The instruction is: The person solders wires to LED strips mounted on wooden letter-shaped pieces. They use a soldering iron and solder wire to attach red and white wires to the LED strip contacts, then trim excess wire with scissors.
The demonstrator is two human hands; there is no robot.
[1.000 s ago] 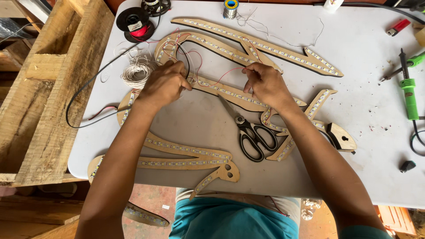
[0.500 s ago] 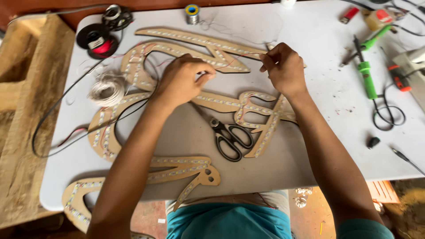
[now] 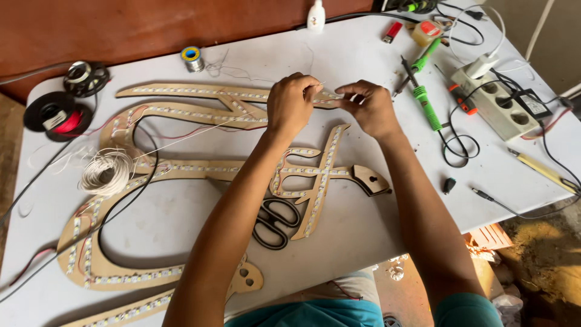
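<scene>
The left hand (image 3: 292,102) and right hand (image 3: 368,106) meet above the table (image 3: 363,230), fingertips pinched on a thin wire (image 3: 181,138) that trails toward 8 o'clock to a white wire coil (image 3: 106,172). Beneath them lies a wooden cutout (image 3: 181,169) lined with light strips. Scissors (image 3: 273,223) rest at 6 o'clock; a green screwdriver (image 3: 427,106) and a power strip (image 3: 496,103) lie at 3 o'clock.

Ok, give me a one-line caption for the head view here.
Both hands, left hand and right hand, pinch a thin wire over a wooden cutout lined with light strips; scissors lie nearby.
</scene>
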